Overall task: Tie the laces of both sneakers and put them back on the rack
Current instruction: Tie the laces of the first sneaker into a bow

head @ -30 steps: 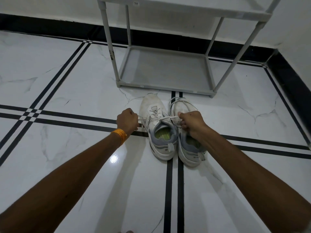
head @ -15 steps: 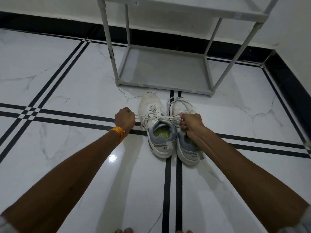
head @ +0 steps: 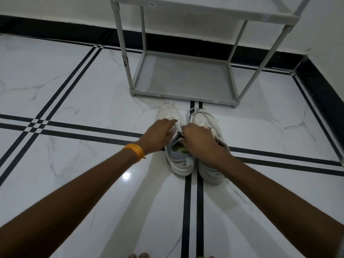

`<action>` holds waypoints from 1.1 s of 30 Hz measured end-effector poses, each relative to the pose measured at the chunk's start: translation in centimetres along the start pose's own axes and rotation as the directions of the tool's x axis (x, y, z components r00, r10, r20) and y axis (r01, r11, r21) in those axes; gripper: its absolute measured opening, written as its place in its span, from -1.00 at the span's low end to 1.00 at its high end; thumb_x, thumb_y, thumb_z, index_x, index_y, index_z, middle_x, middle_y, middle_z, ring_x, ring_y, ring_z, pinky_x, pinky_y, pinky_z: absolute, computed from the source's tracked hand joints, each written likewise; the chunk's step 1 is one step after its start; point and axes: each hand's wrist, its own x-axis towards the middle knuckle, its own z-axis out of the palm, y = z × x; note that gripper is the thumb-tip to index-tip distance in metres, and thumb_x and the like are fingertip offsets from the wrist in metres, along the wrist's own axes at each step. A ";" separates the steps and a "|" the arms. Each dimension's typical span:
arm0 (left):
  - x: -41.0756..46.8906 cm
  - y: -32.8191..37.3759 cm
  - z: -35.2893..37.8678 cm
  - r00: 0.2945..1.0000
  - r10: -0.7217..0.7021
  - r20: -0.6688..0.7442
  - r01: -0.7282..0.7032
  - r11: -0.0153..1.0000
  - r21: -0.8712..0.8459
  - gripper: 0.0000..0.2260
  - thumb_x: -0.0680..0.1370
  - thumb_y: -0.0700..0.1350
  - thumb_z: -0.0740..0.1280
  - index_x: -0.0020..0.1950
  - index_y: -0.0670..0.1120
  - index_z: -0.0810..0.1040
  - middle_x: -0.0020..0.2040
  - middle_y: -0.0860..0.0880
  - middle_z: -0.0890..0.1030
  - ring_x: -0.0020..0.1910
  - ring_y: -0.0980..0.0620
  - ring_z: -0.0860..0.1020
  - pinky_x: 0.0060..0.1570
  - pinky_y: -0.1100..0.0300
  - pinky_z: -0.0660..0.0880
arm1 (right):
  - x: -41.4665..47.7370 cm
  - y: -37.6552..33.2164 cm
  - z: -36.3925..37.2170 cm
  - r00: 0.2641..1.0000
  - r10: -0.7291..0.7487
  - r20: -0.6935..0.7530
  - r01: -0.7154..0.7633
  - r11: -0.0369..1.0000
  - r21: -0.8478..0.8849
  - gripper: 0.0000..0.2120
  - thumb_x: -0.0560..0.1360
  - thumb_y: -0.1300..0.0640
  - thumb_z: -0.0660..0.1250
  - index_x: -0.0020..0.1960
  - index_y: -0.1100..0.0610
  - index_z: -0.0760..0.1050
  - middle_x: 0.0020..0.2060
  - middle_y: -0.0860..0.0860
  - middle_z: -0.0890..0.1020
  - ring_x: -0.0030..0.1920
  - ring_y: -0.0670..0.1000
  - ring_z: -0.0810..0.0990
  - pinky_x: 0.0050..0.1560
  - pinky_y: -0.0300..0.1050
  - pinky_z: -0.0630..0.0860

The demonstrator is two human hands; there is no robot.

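Observation:
Two white sneakers stand side by side on the marble floor, toes toward the rack. The left sneaker [head: 170,113] has a grey collar and green insole. The right sneaker [head: 212,172] has loose laces [head: 193,111] looping off its toe. My left hand [head: 158,134], with an orange band at the wrist, lies over the left sneaker's lace area, fingers spread toward the middle. My right hand [head: 199,140] meets it over the left sneaker's tongue, fingers curled down. Both hands hide the left sneaker's laces, so I cannot tell whether either holds one.
A grey shoe rack [head: 182,75] stands just beyond the sneakers with a bare bottom shelf and an upper shelf at the top edge. A black skirting and white wall run behind it and along the right. Toes [head: 139,255] show at the bottom edge.
Both hands were apart, pulling the left sneaker's lace taut sideways. They have now come together over that sneaker's tongue, and the taut lace no longer shows.

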 end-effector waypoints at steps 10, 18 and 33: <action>-1.0 -0.4 2.2 0.968 0.216 -0.129 -0.140 0.888 0.439 -0.73 0.53 -0.21 0.38 0.21 -0.18 0.47 0.12 -0.19 0.52 -0.06 -0.10 0.52 -0.11 0.07 0.58 | 0.1 0.7 1.4 0.998 0.055 -0.035 -0.053 0.996 0.072 -0.83 0.48 0.40 0.23 0.05 0.30 0.49 0.01 0.26 0.60 -0.01 0.25 0.60 -0.17 -0.05 0.31; -0.8 0.7 2.4 0.974 -0.100 -0.204 0.108 0.994 0.029 -0.70 0.62 -0.08 0.10 -0.08 -0.25 0.50 -0.26 -0.22 0.58 -0.33 -0.19 0.54 -0.31 -0.04 0.54 | 0.5 0.9 2.7 0.985 0.168 -0.045 -0.156 0.969 0.193 -0.83 0.49 0.35 0.24 0.08 0.29 0.47 0.00 0.26 0.60 0.00 0.27 0.59 -0.17 -0.04 0.34; -0.3 -0.9 0.0 0.915 -0.338 -0.222 0.348 0.937 0.007 -0.64 0.54 -0.04 0.28 -0.35 -0.25 0.56 -0.45 -0.19 0.51 -0.43 -0.09 0.42 -0.32 0.05 0.47 | -0.6 0.5 2.9 0.997 0.082 -0.013 -0.082 0.996 -0.026 -0.75 0.57 0.26 0.21 0.25 0.22 0.38 0.14 0.19 0.57 0.06 0.23 0.62 -0.03 0.06 0.50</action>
